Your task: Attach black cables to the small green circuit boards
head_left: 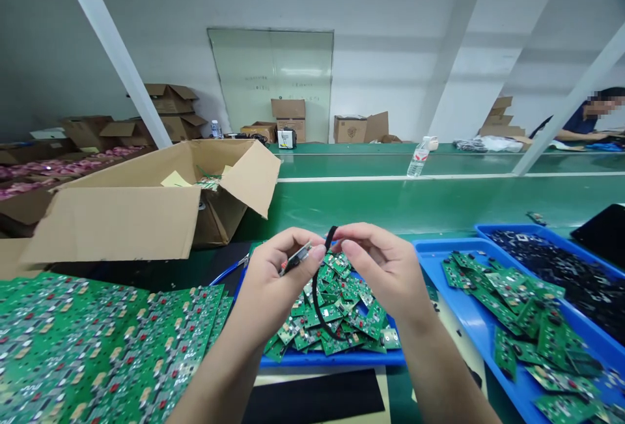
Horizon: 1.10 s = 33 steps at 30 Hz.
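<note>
Small printed circuit board (299, 256) and thin, curved black strip (317, 300) — both held above a shallow blue plastic tray (342, 361).
The left hand (273, 281) is clamped on the board; the right hand's (395, 274) thumb and fingertip look pinched together on the strip's upper part, its loop hanging over small green circuit boards (368, 321) in the tray. A slack pinch could drop the board among lookalikes — and the dangling loop could snag their components if the hands dip.
</note>
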Available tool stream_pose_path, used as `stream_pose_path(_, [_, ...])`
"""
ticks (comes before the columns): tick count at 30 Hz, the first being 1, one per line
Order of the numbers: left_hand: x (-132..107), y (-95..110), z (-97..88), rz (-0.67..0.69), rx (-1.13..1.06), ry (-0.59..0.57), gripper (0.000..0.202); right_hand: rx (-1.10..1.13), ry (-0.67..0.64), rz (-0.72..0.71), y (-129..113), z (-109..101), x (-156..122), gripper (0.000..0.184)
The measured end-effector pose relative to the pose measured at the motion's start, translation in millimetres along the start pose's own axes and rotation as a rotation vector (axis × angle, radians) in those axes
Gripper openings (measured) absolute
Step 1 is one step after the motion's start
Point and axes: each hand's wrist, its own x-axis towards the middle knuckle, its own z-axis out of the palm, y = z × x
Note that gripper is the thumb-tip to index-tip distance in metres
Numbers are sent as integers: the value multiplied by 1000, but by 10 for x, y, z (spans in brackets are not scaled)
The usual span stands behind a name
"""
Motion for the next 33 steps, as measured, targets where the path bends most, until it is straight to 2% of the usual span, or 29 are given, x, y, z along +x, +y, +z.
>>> stream_pose_path(3, [16,-36,42,-12,-31,-37,12,67,80,-5,-62,78,-25,7])
stream_pose_path(7, [-40,-15,102,-68,-135,-77,15,40,218,-81,-55,139,-23,8])
stream_pose_path(10, [-85,41,111,-179,-258,-85,41,142,413,-82,-6,80,10,8])
stream_pose_path(12, [-91,68,98,-224,-329,-94,48,194,473,-66,13,14,28,7])
stream_pose_path(17, [-57,64,59,-244,-466,-106,25,34,338,-84,-39,-40,-9,5])
stream_pose_path(19, [-47,48,45,-231,-384,-123,19,-60,269,-139,-72,-7,-37,8])
stream_pose_path(22, [-34,29,25,-212,-194,-155,24,-164,174,-231,-104,47,-52,14])
stream_pose_path(26, [-17,35,21,-177,-73,-132,21,-253,153,-338,-103,81,-41,27])
stream_pose_path(30, [-16,44,32,-176,-8,-158,23,-326,139,-389,-86,71,-43,51])
stream_pose_path(33, [-22,38,33,-140,78,-123,26,-358,103,-438,-96,42,-43,52])
